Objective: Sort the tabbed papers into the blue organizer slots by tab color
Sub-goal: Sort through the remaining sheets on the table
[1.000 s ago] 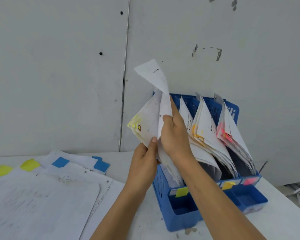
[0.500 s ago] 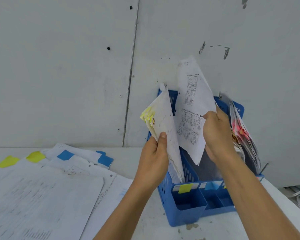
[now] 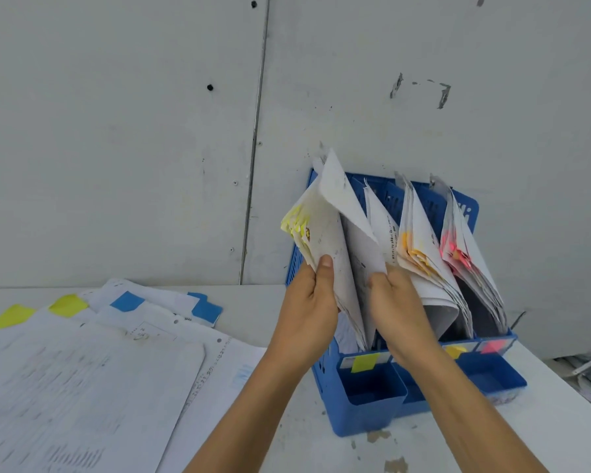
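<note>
Far left of the fingers, loose papers with yellow tabs and blue tabs lie spread on the counter. The left hand clasps a yellow-tabbed bundle between thumb and fingers; the bundle leans leftward in the leftmost slot of the blue organizer. Just right, touching the bundle, a single sheet is grasped low down by the fingers of the right hand. Right of those fingers, orange-tabbed papers and then pink-tabbed papers lean in their own slots.
</note>
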